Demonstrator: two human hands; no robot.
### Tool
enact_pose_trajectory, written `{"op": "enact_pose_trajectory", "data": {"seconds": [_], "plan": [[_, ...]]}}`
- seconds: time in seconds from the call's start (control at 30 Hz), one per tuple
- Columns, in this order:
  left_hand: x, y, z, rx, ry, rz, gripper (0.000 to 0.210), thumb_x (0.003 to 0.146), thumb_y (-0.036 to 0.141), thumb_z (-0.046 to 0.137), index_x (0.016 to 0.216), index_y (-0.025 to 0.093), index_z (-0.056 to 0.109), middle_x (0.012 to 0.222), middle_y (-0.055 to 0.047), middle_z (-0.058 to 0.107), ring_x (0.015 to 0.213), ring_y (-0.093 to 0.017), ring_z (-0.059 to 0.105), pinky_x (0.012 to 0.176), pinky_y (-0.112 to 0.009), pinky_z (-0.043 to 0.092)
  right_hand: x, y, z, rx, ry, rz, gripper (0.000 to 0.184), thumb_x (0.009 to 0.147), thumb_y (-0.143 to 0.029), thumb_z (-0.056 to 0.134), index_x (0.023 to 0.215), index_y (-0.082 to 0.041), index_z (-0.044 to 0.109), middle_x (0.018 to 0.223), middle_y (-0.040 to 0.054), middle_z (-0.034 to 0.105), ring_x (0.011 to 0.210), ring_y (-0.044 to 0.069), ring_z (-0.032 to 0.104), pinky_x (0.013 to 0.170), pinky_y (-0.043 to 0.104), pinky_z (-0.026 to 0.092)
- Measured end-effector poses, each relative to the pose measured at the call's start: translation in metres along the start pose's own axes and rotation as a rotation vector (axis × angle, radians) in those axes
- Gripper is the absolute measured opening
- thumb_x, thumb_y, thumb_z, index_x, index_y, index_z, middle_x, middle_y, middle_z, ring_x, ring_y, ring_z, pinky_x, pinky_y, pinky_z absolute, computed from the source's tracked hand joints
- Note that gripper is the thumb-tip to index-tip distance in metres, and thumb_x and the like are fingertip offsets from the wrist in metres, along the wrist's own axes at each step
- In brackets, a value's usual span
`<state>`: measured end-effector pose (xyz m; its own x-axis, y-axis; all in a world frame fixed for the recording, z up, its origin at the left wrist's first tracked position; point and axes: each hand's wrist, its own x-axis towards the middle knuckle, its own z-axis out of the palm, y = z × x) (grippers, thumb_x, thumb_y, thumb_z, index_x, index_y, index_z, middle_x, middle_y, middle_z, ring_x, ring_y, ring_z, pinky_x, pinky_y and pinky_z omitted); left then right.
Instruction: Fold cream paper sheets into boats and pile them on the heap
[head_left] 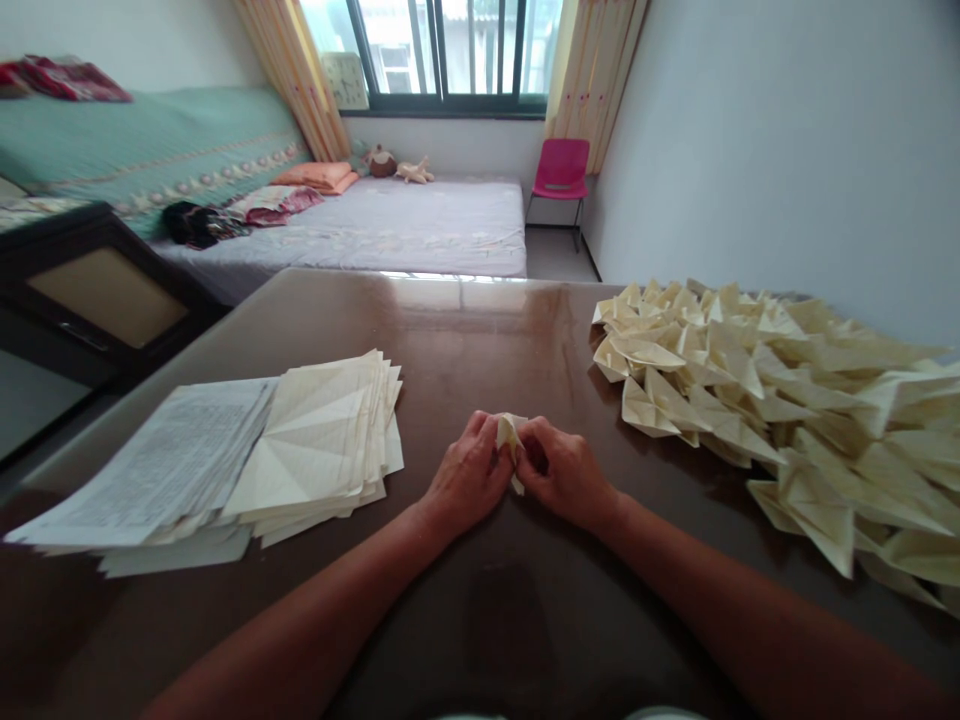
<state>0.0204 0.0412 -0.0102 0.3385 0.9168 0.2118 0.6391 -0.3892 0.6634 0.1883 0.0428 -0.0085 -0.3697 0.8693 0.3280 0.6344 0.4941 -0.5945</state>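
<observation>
A small folded piece of cream paper (511, 430) is between my two hands, just above the middle of the brown table. My left hand (471, 462) pinches its left side, fingers bent around it. On the other side my right hand (561, 466) grips the paper with thumb and curled fingers. Parts of the paper are hidden behind the fingers; its top and a lower tip show. To the left lies a stack of creased cream sheets (315, 435). A large heap of folded paper boats (720, 360) covers the right of the table.
Printed white sheets (165, 455) lie at the left, partly under the creased ones. The glossy table (457, 350) has its far edge near a bed (450, 220). A pink chair (561, 170) stands by the right wall, and a dark cabinet (105, 300) is at the left.
</observation>
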Motion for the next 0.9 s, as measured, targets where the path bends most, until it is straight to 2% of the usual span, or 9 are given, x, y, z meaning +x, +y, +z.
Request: {"op": "enact_pose_trajectory", "data": {"seconds": [0.07,0.13,0.2,0.27,0.37,0.47,0.67,0.77,0.9], "plan": [[0.0,0.0,0.003,0.004,0.015,0.024,0.016,0.092,0.023,0.04,0.103,0.019,0.05,0.098,-0.007,0.057,0.085,-0.018,0.059,0.078,-0.03,0.05,0.0,-0.002,0.001,-0.098,0.008,0.058,0.011,0.086,-0.03,0.051,0.092,-0.022,0.048,0.072,-0.0008,0.061,0.057,0.014,0.056,0.055,0.024,0.035],[-0.002,0.001,0.004,-0.028,0.019,0.052,0.022,0.092,0.021,0.039,0.113,0.019,0.047,0.106,-0.009,0.058,0.095,-0.019,0.059,0.084,-0.031,0.049,0.0,-0.004,0.0,-0.147,-0.001,0.099,0.016,0.085,-0.033,0.053,0.096,-0.022,0.048,0.073,-0.0012,0.062,0.055,0.014,0.057,0.054,0.024,0.033],[-0.004,0.002,0.003,-0.06,0.014,0.067,0.033,0.092,0.02,0.04,0.125,0.02,0.041,0.121,-0.01,0.056,0.097,-0.017,0.059,0.087,-0.03,0.049,0.0,-0.004,-0.001,-0.132,-0.043,0.088,0.015,0.085,-0.032,0.052,0.095,-0.022,0.048,0.075,-0.0009,0.062,0.056,0.014,0.057,0.055,0.024,0.033],[-0.005,0.003,0.0,-0.061,0.015,0.052,0.042,0.09,0.019,0.043,0.131,0.021,0.037,0.125,-0.009,0.055,0.092,-0.016,0.061,0.084,-0.028,0.049,0.0,-0.003,-0.002,-0.104,-0.071,0.049,0.008,0.086,-0.028,0.049,0.091,-0.022,0.048,0.076,-0.0003,0.061,0.059,0.013,0.057,0.056,0.024,0.034],[-0.004,0.002,-0.003,-0.031,0.051,0.008,0.049,0.083,0.013,0.047,0.131,0.021,0.042,0.108,-0.005,0.062,0.081,-0.014,0.061,0.079,-0.027,0.05,0.001,0.001,-0.003,-0.089,-0.045,0.022,0.001,0.085,-0.022,0.047,0.086,-0.022,0.047,0.076,0.0,0.058,0.061,0.013,0.055,0.059,0.024,0.034],[-0.002,-0.001,-0.003,-0.013,0.09,0.008,0.047,0.077,0.008,0.049,0.122,0.019,0.05,0.093,-0.003,0.062,0.075,-0.013,0.058,0.075,-0.025,0.048,0.002,0.005,-0.002,-0.096,-0.034,0.058,0.002,0.084,-0.022,0.049,0.085,-0.022,0.047,0.073,-0.0011,0.057,0.06,0.012,0.053,0.058,0.023,0.032],[-0.001,-0.003,0.003,-0.006,0.066,0.068,0.033,0.079,0.01,0.05,0.11,0.02,0.054,0.094,-0.002,0.061,0.075,-0.013,0.056,0.072,-0.024,0.045,0.003,0.005,0.002,-0.178,-0.079,0.136,0.014,0.087,-0.036,0.05,0.089,-0.023,0.05,0.077,-0.0013,0.06,0.061,0.014,0.055,0.056,0.025,0.027],[-0.002,-0.006,0.003,-0.004,0.041,0.067,0.024,0.082,0.013,0.051,0.105,0.021,0.054,0.086,0.0,0.06,0.07,-0.012,0.054,0.067,-0.023,0.042,0.003,0.006,0.002,-0.168,-0.101,0.111,0.009,0.086,-0.031,0.05,0.089,-0.022,0.049,0.08,-0.0011,0.06,0.064,0.014,0.055,0.057,0.025,0.026],[0.0,-0.01,0.002,0.031,0.027,0.007,0.029,0.078,0.013,0.052,0.105,0.022,0.05,0.073,0.004,0.052,0.062,-0.012,0.049,0.059,-0.022,0.037,0.004,0.009,0.0,-0.15,-0.097,0.078,0.008,0.082,-0.024,0.051,0.088,-0.023,0.047,0.081,-0.0015,0.06,0.065,0.014,0.053,0.058,0.025,0.027]]}}
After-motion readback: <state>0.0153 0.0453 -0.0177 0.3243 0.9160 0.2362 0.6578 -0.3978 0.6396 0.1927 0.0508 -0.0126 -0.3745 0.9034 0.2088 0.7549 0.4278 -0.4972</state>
